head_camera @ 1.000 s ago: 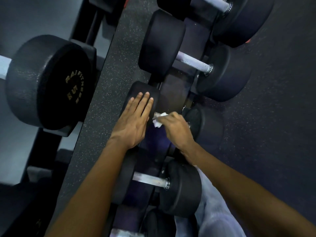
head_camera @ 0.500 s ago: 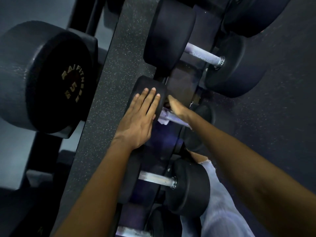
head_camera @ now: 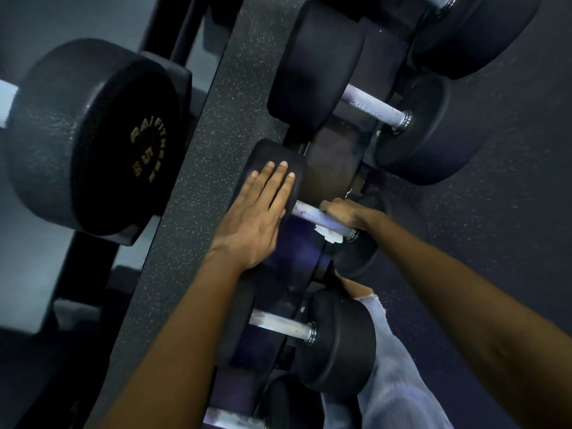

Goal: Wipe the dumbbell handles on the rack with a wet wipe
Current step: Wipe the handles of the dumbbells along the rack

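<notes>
A row of black dumbbells lies on a dark rack (head_camera: pixel 331 162) below me. My left hand (head_camera: pixel 260 212) rests flat, fingers straight, on the left head (head_camera: pixel 269 156) of the middle dumbbell. My right hand (head_camera: pixel 349 213) grips that dumbbell's silver handle (head_camera: pixel 305 210) near its right end, with a white wet wipe (head_camera: pixel 329 233) wrapped under the fingers and bunched out below. The right head of this dumbbell is mostly hidden by my right wrist.
A larger dumbbell with a bare silver handle (head_camera: pixel 374 108) lies just beyond. A smaller one with its handle (head_camera: pixel 278 325) lies nearer me. A big 55-marked dumbbell head (head_camera: pixel 93 140) sits on another rack at left. Speckled rubber floor (head_camera: pixel 198 181) runs between the racks.
My right hand has slid with the wipe from the handle's left end toward its right end, baring the silver bar. My left hand stays flat on the left head.
</notes>
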The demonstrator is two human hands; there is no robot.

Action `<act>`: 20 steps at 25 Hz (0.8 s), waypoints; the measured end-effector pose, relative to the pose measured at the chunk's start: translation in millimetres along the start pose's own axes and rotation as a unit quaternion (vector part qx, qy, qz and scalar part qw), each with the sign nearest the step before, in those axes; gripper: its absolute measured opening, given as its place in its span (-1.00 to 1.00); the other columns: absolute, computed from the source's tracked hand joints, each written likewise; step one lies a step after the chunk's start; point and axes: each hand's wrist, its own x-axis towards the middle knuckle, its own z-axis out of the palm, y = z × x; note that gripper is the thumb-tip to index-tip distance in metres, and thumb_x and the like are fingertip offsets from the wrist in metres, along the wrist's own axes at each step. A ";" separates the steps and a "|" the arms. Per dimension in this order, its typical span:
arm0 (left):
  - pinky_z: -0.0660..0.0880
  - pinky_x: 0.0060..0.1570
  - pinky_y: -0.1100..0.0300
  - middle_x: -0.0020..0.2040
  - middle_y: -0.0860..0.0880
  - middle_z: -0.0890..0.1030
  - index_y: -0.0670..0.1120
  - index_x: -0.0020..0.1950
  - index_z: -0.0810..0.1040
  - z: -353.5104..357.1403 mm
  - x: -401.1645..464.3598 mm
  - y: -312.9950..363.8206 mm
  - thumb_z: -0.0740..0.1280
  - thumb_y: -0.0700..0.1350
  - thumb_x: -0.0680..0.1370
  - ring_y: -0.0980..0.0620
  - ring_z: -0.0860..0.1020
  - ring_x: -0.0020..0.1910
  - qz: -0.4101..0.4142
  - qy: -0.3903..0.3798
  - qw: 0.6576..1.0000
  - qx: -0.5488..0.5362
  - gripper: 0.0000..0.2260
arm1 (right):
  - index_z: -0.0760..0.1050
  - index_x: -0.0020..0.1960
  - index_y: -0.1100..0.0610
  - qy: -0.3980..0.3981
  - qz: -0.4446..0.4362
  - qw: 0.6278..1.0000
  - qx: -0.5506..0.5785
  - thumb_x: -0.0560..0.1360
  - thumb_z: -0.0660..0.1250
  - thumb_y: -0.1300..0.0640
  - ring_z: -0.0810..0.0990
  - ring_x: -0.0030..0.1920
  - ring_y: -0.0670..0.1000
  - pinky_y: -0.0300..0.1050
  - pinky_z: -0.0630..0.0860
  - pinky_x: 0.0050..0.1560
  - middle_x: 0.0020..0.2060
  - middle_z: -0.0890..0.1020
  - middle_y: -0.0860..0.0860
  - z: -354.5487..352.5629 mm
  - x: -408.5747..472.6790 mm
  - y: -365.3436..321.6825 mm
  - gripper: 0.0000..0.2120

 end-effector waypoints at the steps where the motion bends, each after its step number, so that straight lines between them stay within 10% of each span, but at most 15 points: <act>1: -0.06 0.49 0.00 0.54 -0.18 0.08 -0.21 0.53 0.08 -0.5 0.1 0.1 -0.01 -0.12 0.60 -0.14 0.02 0.52 0.000 0.000 1.000 0.003 -0.51 | 0.45 0.05 0.16 0.011 0.003 1.000 -0.008 0.59 -0.02 -0.02 0.46 0.07 0.11 -0.12 0.30 0.02 0.21 0.49 0.21 -1.0 0.2 1.3 -0.65; 14: -0.08 0.50 0.02 0.54 -0.18 0.06 -0.22 0.53 0.06 -7.3 -0.9 2.5 -0.01 -0.15 0.62 -0.14 0.00 0.53 -0.008 -0.017 0.999 -0.029 -0.53 | 0.40 0.12 0.29 0.230 -0.043 0.962 -0.143 0.52 0.13 0.31 0.54 0.08 0.32 0.03 0.46 -0.01 0.10 0.54 0.32 3.0 -34.2 8.7 -0.80; 17: 0.01 0.48 0.03 0.52 -0.20 0.14 -0.25 0.50 0.12 -19.3 -4.7 4.4 -0.02 -0.10 0.62 -0.14 0.08 0.51 -0.004 -0.007 1.000 -0.021 -0.53 | 0.47 0.04 0.22 0.248 -0.041 0.966 0.062 0.57 0.12 0.26 0.57 0.00 0.23 -0.03 0.49 -0.11 0.00 0.57 0.27 -12.9 -54.7 5.7 -0.84; 20: 0.09 0.46 0.01 0.51 -0.21 0.19 -0.26 0.49 0.18 -36.3 7.8 6.3 -0.06 -0.02 0.60 -0.15 0.14 0.50 -0.009 0.018 1.000 -0.018 -0.49 | 0.45 -0.05 0.17 0.201 -0.048 0.890 0.405 0.62 0.10 0.18 0.57 -0.11 0.11 -0.03 0.62 -0.29 -0.01 0.54 0.20 -32.4 -77.0 -8.4 -0.83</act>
